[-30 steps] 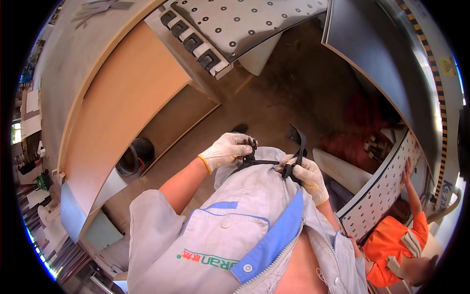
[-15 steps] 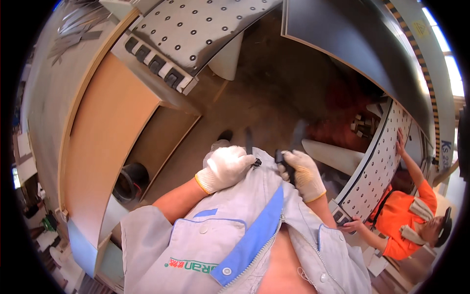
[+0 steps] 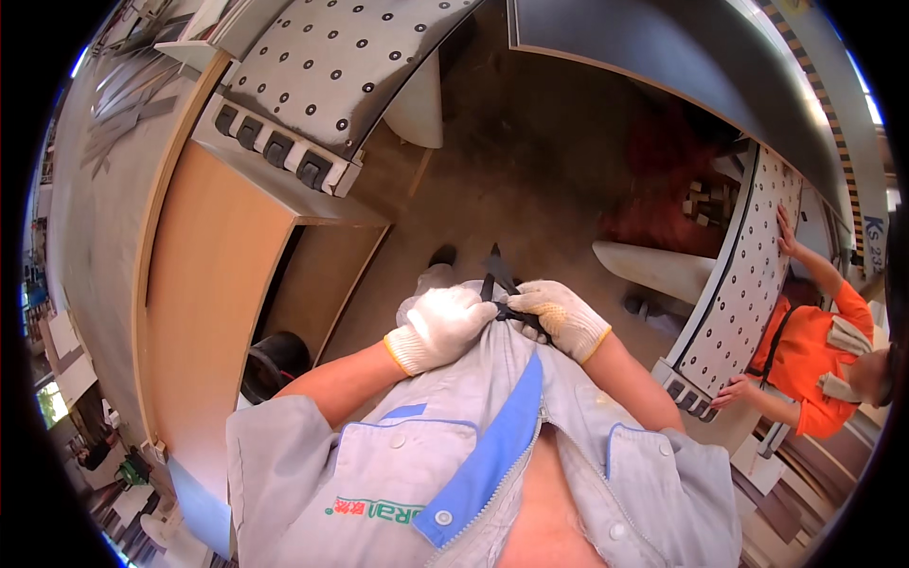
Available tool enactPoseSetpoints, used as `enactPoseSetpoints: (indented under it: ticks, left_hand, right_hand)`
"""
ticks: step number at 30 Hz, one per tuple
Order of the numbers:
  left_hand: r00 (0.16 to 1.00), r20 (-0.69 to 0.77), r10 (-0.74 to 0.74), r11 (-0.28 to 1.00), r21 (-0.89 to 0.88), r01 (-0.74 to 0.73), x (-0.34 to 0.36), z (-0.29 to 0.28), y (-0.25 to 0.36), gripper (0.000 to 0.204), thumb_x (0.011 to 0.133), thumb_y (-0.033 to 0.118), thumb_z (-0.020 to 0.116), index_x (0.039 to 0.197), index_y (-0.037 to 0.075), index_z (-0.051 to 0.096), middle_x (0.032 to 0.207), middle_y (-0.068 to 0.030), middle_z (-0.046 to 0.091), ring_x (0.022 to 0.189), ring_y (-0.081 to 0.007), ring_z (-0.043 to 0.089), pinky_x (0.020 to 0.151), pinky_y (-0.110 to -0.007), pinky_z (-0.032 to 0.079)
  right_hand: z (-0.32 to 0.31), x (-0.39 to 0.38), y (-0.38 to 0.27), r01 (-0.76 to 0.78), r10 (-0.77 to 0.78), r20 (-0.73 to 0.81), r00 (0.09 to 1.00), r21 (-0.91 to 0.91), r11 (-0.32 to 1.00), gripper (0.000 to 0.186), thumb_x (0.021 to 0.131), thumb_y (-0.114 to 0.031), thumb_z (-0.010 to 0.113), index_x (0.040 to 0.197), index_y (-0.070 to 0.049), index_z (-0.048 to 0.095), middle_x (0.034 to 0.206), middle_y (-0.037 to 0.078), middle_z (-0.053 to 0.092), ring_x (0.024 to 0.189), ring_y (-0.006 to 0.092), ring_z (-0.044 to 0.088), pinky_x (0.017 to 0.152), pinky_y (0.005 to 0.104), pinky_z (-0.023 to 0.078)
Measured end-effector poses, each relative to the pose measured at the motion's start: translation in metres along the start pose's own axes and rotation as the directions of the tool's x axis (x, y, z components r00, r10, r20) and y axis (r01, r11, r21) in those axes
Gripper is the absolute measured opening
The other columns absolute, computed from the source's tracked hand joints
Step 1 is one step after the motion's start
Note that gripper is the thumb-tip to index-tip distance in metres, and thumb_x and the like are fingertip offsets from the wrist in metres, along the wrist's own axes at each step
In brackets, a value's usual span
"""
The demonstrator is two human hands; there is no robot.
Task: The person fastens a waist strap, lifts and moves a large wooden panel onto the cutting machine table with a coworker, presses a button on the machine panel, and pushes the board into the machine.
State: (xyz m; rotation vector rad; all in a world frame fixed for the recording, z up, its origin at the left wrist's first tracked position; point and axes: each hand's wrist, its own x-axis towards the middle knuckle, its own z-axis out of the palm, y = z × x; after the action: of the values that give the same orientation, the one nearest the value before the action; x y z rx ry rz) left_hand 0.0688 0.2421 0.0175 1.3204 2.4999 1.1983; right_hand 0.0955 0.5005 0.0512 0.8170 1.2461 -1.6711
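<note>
In front of my waist, both gloved hands are closed on a long black strap point(image 3: 489, 288). My left hand point(image 3: 443, 322) grips it just left of the middle of my grey jacket point(image 3: 511, 364). Across from it, my right hand point(image 3: 559, 314) pinches another part of the strap, and a loose end sticks out below those fingers. Between the hands the strap crosses over itself against the gathered jacket cloth. Its far end hangs out past my waist toward the floor. Whether the crossing is a tied knot I cannot tell.
White panels with black studs point(image 3: 312, 66) stand at the far left and at the right point(image 3: 748, 275). A dark board point(image 3: 653, 57) lies across the far right. Left is a wooden cabinet point(image 3: 213, 275) with a black bin point(image 3: 275, 367). A co-worker in orange point(image 3: 819, 350) touches the right panel.
My right hand has moved left, close to my left hand, bringing its strap part across the other. The jacket cloth is now gathered. The view has shifted slightly.
</note>
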Motion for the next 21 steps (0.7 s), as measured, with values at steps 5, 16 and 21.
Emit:
enactPoseSetpoints:
  ticks: [5,16,21]
  left_hand:
    - [0.823,0.389,-0.414,0.744,-0.376,0.552,-0.019,-0.004,-0.009,0.037,0.099,0.012,0.082,0.134,0.004,0.08,0.116,-0.0158,0.082,0.11,-0.0336,0.081,0.099,-0.041,0.064]
    - [0.793,0.521,-0.316,0.799,-0.305,0.519,-0.064,0.021,-0.045,0.026,0.113,0.028,0.075,0.119,0.002,0.077,0.103,-0.0178,0.07,0.097,-0.0337,0.07,0.091,-0.043,0.058]
    - [0.772,0.523,-0.361,0.781,-0.284,0.557,-0.037,0.017,-0.032,0.032,0.116,0.036,0.069,0.113,0.005,0.077,0.103,-0.0183,0.072,0.1,-0.0365,0.073,0.09,-0.047,0.057]
  right_hand:
    - [-0.004,0.02,0.012,-0.024,0.025,0.055,0.998,-0.011,1.0,0.02,0.111,-0.022,0.071,0.102,-0.005,0.075,0.073,0.001,0.068,0.052,0.0086,0.055,0.047,0.0266,0.043]
    - [-0.005,0.03,0.024,0.025,-0.031,0.122,0.992,0.05,0.998,0.023,0.109,-0.021,0.072,0.123,-0.004,0.078,0.083,-0.001,0.07,0.058,0.0048,0.056,0.051,0.0237,0.041]
    - [-0.008,0.026,0.024,0.064,-0.055,0.176,0.983,-0.046,0.997,0.029,0.109,-0.026,0.074,0.127,-0.005,0.078,0.087,-0.005,0.069,0.06,0.004,0.056,0.055,0.0234,0.044]
